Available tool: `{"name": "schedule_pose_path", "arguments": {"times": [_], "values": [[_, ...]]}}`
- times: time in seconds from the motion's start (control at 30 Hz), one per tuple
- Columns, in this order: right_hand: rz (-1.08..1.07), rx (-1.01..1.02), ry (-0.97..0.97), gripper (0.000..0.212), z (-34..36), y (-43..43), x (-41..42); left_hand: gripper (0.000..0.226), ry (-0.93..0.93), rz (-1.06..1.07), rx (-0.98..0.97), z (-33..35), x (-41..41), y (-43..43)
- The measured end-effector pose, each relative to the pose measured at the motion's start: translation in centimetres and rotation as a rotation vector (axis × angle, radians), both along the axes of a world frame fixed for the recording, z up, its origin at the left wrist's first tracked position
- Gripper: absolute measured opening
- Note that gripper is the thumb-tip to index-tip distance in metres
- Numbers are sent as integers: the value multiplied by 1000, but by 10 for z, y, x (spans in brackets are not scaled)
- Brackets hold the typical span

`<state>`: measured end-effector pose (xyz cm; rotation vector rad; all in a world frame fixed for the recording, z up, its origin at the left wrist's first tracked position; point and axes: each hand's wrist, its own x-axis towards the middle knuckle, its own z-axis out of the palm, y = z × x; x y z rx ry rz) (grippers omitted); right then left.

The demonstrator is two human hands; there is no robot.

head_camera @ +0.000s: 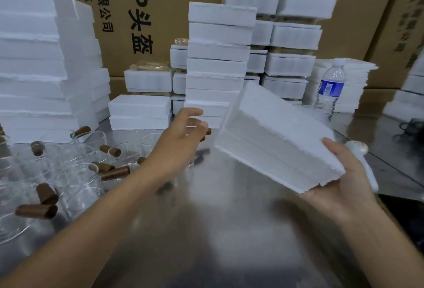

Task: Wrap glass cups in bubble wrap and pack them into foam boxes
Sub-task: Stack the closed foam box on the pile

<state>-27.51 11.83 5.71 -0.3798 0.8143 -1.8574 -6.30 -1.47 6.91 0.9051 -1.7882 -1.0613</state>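
- The right hand (339,180), at 4 o'clock, grips a white rectangular foam box (275,141) by its near corner, thumb on top; the box is tilted above the grey metal surface (206,219).
- The left hand (183,136), at centre, has relaxed fingers, holds nothing and is just beside the box.
- Noted at 9 o'clock: clear glass cups with brown handles (75,166).
- Noted at 12 o'clock: stacks of white foam boxes (215,63).

I read a reflective metal tabletop (229,207). At 9 o'clock, clear glass cups (75,173) with brown handles are crowded together on it. At 10 o'clock a tall stack of foam boxes (34,69) rises; at 12 o'clock stand further stacks (218,63), with a low pair (140,113) at 11 o'clock. At 2 o'clock a water bottle (330,88) stands upright beside a pile of thin foam sheets (354,86).
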Motion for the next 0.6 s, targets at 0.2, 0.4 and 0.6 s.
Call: {"name": "schedule_pose_path", "arguments": {"times": [0.2,0.4,0.6], "values": [[-136,-92,-78,36,-4,-2,-6,35,-708,142,-198,-14,-15,-60],[-108,-106,-66,36,-10,-8,-8,57,-1030,271,-275,-27,-26,-89],[-70,-110,-16,30,-15,-10,-10,54,-1104,186,-262,-25,-21,-94]]}}
